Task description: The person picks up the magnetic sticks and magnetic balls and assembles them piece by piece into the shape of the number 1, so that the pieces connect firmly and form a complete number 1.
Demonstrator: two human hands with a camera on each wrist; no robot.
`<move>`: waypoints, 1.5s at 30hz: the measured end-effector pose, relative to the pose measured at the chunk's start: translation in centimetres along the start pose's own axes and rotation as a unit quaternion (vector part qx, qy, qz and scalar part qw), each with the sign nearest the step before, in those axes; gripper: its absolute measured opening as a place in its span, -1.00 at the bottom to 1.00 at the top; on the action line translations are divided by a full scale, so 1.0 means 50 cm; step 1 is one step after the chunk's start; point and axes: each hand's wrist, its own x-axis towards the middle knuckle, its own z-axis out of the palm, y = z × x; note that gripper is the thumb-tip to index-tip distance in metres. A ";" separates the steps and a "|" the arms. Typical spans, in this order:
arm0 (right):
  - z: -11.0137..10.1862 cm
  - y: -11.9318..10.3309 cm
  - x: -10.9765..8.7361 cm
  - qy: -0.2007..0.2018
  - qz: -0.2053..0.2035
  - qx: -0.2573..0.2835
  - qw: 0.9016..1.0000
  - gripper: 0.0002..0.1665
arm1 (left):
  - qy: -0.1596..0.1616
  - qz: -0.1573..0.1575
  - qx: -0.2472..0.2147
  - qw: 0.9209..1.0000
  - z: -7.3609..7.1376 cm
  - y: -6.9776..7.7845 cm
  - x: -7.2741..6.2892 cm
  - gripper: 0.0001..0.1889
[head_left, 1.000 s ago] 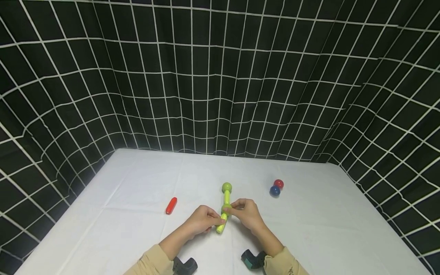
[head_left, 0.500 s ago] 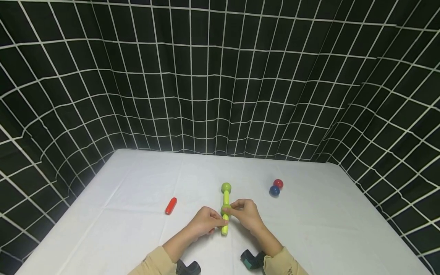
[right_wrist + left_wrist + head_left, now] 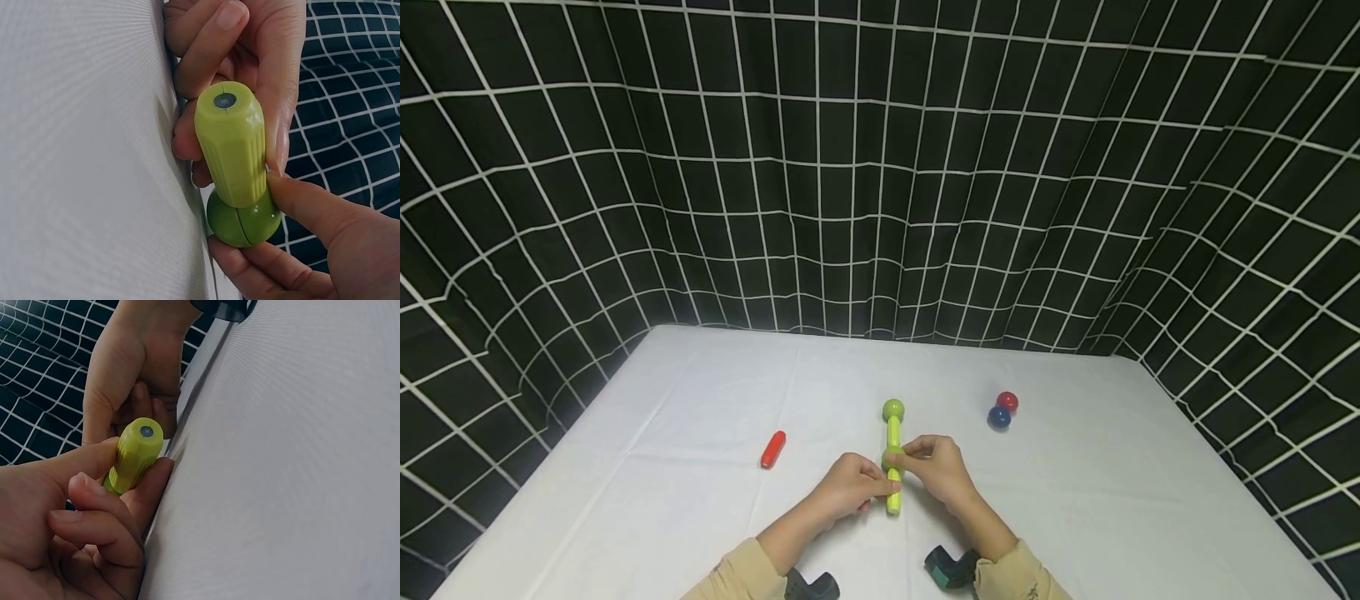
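Observation:
A line of toy pieces lies at the front middle of the table: a green ball [image 3: 893, 409], a yellow-green rod [image 3: 893, 430], a second green ball [image 3: 891, 456] and a nearer yellow-green rod [image 3: 893, 504]. My left hand [image 3: 852, 487] pinches the nearer rod between thumb and fingers. With thumb and fingers on opposite sides, my right hand [image 3: 937, 468] grips the second ball. Seen close in the right wrist view, the nearer rod [image 3: 231, 144] is ribbed, has a grey disc in its free end, and meets the ball [image 3: 244, 219] at the other.
Left of the hands lies a red rod [image 3: 772, 449]. A red ball [image 3: 1007, 402] and a blue ball [image 3: 999, 417] sit side by side to the right. Dark devices [image 3: 951, 567] show by both sleeves. Black gridded curtain [image 3: 880, 183] surrounds the white table [image 3: 700, 375].
My left hand has swung the nearer rod's free end to the right, so it now lines up with the farther rod. The right hand has stayed on the ball.

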 end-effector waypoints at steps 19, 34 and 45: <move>-0.003 -0.002 0.005 0.000 0.005 -0.002 1.000 -0.61 | -0.006 0.008 -0.003 1.000 -0.005 -0.003 0.004 -0.73; -0.029 0.015 0.017 -0.006 -0.007 0.012 1.000 -0.62 | -0.007 0.000 -0.003 1.000 -0.004 -0.002 0.002 -0.73; -0.089 0.057 0.046 0.045 -0.018 -0.002 0.999 -0.52 | -0.001 -0.009 -0.003 1.000 0.001 -0.003 0.000 -0.75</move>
